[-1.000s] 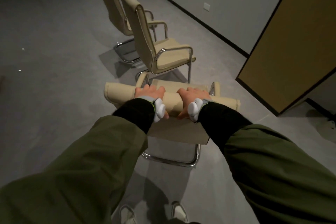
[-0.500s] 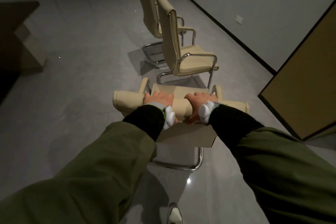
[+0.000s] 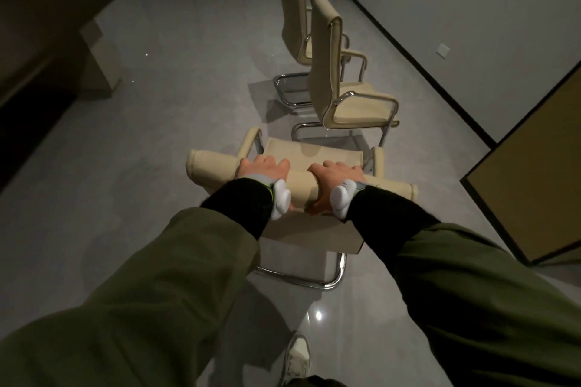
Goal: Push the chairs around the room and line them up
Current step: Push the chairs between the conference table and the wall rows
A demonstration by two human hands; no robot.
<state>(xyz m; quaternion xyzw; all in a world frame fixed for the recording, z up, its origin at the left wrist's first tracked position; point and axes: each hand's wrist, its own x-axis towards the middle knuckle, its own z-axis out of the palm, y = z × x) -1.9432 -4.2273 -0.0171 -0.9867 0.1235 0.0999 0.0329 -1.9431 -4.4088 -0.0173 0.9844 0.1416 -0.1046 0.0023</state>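
The fingers of the left hand curl over the top of the backrest of the near chair, and the thumb looks tucked under it. The fingers of the right hand wrap over the same rolled top edge, just beside the left hand. Both hands grip the backrest near its middle, with a small gap between them. White bands sit on both wrists, below dark cuffs and green sleeves.

The near chair is cream with a shiny metal frame that sits on the gray floor. Its seat points away, to the far side. Just past it stands a second chair, and a third chair stands close behind that one. Those two face right, toward the wall, so the near chair does not look turned the same way.

To do this well, I think the person should keep both hands level and push slowly, so the chair slides and does not tip. The near chair's front is very close to the second chair's frame, so it could bump. It likely needs a turn to the right to match the others. A shoe is near the back of the frame, so watch the feet
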